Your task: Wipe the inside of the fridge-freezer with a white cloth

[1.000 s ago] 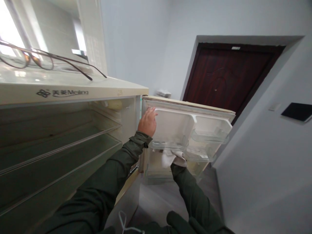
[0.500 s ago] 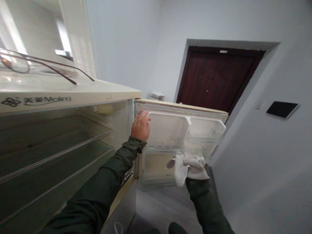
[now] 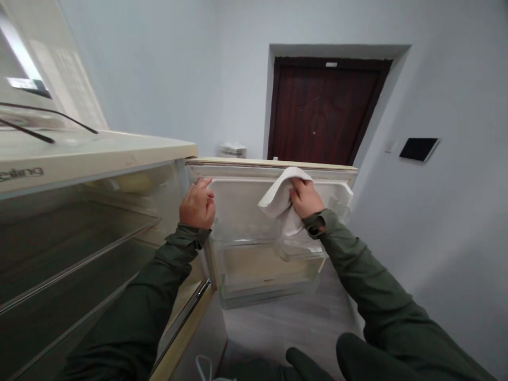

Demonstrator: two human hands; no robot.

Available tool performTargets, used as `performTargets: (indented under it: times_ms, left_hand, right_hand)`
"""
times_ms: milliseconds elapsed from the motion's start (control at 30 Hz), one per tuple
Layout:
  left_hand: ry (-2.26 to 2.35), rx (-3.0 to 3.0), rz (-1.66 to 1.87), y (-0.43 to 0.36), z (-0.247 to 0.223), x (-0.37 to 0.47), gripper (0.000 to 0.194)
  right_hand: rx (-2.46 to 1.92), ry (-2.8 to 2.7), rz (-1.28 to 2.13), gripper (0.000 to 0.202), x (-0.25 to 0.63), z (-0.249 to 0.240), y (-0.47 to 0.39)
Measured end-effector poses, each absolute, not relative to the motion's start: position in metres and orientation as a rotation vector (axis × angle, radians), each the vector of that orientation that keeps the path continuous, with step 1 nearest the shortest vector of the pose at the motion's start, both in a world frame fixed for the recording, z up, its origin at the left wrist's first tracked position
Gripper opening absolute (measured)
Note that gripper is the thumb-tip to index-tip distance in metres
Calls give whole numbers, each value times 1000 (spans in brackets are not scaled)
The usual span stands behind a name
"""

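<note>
A refrigerator door (image 3: 273, 165) stands swung out from the cabinet, its inner side facing me. My left hand (image 3: 198, 205) is at its hinge side, fingers curled against the edge of the white inner liner and the index finger stretched out along it. My right hand (image 3: 306, 199) grips a white cloth (image 3: 278, 198) near the door's top edge. The cloth is folded over and hangs down across the upper liner. Clear door shelves (image 3: 264, 296) sit below, and a small clear bin (image 3: 299, 251) is partly covered by the cloth.
Left of me is the open refrigerator cabinet (image 3: 154, 151) with glass shelves (image 3: 95, 256) inside. Eyeglasses (image 3: 51, 114) lie on its top. A dark red door (image 3: 325, 111) is set in the far wall, and a black panel (image 3: 418, 149) hangs on the right wall.
My right hand has risen with the cloth from the lower door shelves to the upper liner. The left hand stays at the hinge side, its fingers more curled. My view has turned right.
</note>
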State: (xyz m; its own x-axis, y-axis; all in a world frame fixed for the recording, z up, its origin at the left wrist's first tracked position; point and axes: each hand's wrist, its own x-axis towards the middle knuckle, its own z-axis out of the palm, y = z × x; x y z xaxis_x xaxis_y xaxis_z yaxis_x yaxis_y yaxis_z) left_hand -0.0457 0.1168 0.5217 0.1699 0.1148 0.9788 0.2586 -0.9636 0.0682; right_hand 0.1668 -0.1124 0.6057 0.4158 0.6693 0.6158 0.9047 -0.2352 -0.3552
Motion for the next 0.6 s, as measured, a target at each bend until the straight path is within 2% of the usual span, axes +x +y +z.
performTargets:
  times_ms: [133, 233, 300, 467, 600]
  left_hand:
    - [-346, -2297, -1922, 119, 522, -51, 13]
    - [-369, -2260, -1919, 117, 524, -54, 12]
    - [-331, -2213, -1920, 116, 524, -55, 10]
    - [-314, -2170, -1986, 116, 524, -54, 11]
    - [-330, -2163, -2066, 116, 522, -48, 13]
  right_hand:
    - [-2454, -1639, -477, 42, 176, 612, -147]
    - [-2757, -1451, -456, 39, 189, 615, -181]
    - [-2827, -1242, -593, 38, 195, 613, -200]
    - [-2387, -827, -1143, 37, 198, 568, -229]
    - [-1902, -289, -1199, 53, 194, 504, -220]
